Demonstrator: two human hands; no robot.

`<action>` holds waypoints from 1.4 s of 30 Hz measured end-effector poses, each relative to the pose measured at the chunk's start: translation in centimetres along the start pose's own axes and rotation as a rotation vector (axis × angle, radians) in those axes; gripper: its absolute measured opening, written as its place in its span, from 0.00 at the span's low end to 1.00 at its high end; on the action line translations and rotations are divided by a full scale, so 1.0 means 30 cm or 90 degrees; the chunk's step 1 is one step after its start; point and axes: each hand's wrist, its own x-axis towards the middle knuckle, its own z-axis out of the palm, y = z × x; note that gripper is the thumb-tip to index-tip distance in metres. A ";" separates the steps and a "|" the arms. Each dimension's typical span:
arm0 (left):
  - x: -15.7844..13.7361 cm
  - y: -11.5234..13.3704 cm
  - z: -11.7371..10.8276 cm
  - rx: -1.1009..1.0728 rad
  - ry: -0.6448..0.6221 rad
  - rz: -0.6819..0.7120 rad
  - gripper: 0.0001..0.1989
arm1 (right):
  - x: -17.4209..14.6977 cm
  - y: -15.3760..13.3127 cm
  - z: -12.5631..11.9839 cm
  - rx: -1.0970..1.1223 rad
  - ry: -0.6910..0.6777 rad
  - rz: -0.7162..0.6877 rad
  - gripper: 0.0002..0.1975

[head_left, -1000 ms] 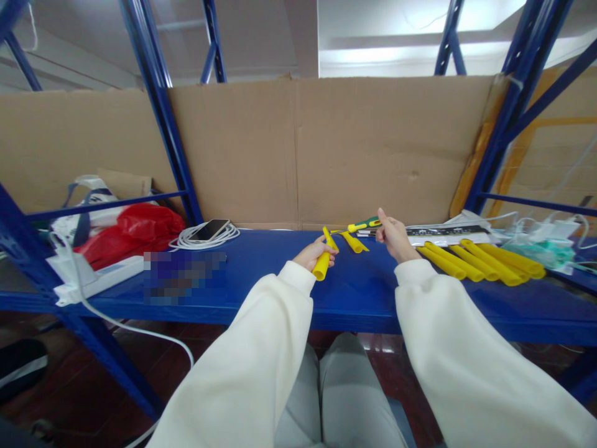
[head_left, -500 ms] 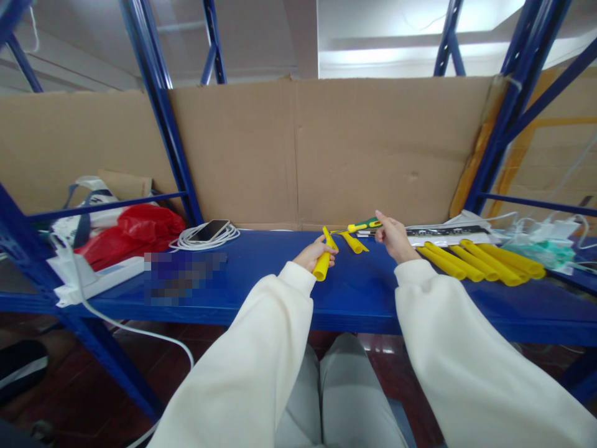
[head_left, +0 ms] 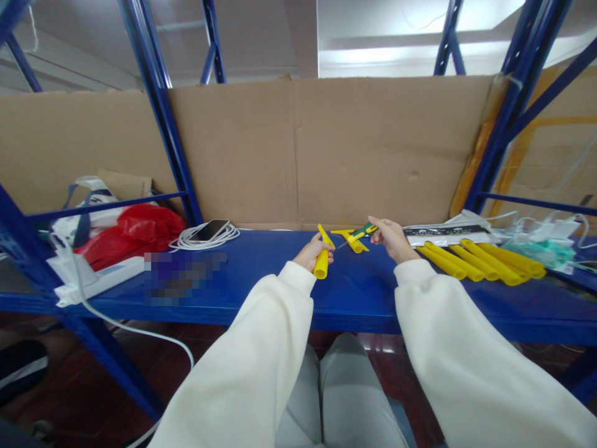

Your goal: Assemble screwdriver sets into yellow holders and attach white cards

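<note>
My left hand [head_left: 317,254] is closed round a yellow plastic tube-shaped handle [head_left: 321,267], its wide end pointing toward me and a narrow yellow part sticking up beyond the fingers. In my right hand [head_left: 390,238] is a screwdriver [head_left: 362,232] with a green and yellow grip. Its thin metal shaft slants down left to the yellow handle; whether the tip touches it I cannot tell. Just behind the screwdriver lies another yellow piece [head_left: 358,247] with a flared end, partly covered by the tool.
Several yellow tubes [head_left: 445,261] lie in a row on the blue shelf [head_left: 261,292] at right, near white packaging [head_left: 448,235] and a green-white bag [head_left: 545,249]. At left are a phone [head_left: 209,230], coiled white cable [head_left: 186,239], a power strip [head_left: 116,270] and a red bag [head_left: 149,227]. Cardboard [head_left: 298,155] stands behind.
My right hand has moved slightly left and down, and the screwdriver's angle has become steeper, with its shaft lower. The left hand and yellow handle have barely shifted.
</note>
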 end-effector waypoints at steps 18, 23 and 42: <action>0.018 -0.010 -0.005 0.018 -0.015 0.021 0.37 | -0.025 0.009 0.005 -0.336 -0.243 0.292 0.07; 0.020 -0.002 -0.006 0.013 0.007 0.007 0.27 | -0.029 0.000 0.005 -0.359 -0.196 0.251 0.07; 0.052 -0.021 -0.026 -0.005 0.084 0.058 0.28 | -0.019 0.021 -0.007 -0.341 -0.206 0.207 0.09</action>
